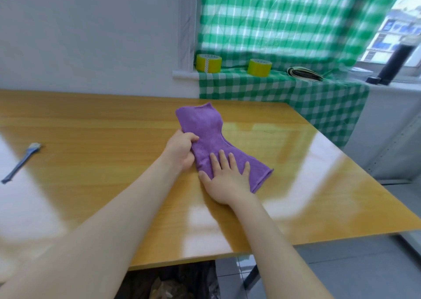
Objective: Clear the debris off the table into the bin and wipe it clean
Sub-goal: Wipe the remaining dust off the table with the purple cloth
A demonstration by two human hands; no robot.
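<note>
A purple cloth (206,131) lies folded in a long strip on the glossy wooden table (91,125), near its middle. My left hand (180,149) pinches the cloth's left edge between thumb and fingers. My right hand (225,177) lies flat, fingers spread, pressing down on the cloth's near end. A bin lined with a dark bag (173,282) stands under the table's near edge, with crumpled debris inside.
A blue-handled brush (19,163) lies at the table's left. On the window sill with green checked fabric (319,98) sit two yellow tape rolls (208,63) (259,67), a folded paper stack (304,73) and a black cylinder (394,65). The table's right edge meets tiled floor.
</note>
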